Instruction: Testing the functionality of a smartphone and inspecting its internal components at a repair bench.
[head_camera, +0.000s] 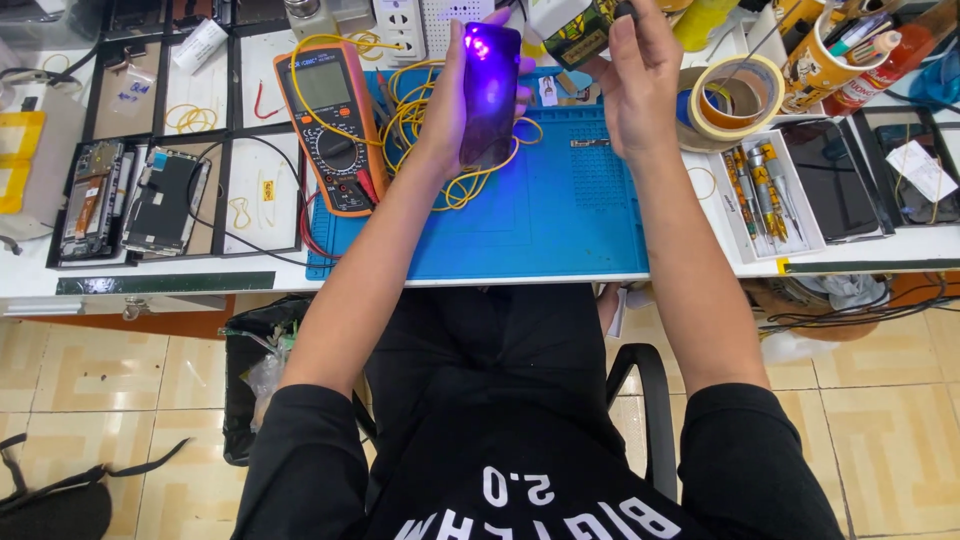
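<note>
Two hands raised over the blue work mat (560, 215), one phone between them.

Left hand (447, 110) grips a dark phone (490, 95) by its edges, fingers wrapped round it; violet light glows on its upper end. Right hand (640, 85) is closed on a small dark tool (622, 12), held just beside the phone's top. Orange multimeter (330, 125) lies left of the mat, with yellow wire (420, 120) coiled under the phone. Tape roll (735, 95) sits right, near a tray of screwdrivers (765, 190).
</note>
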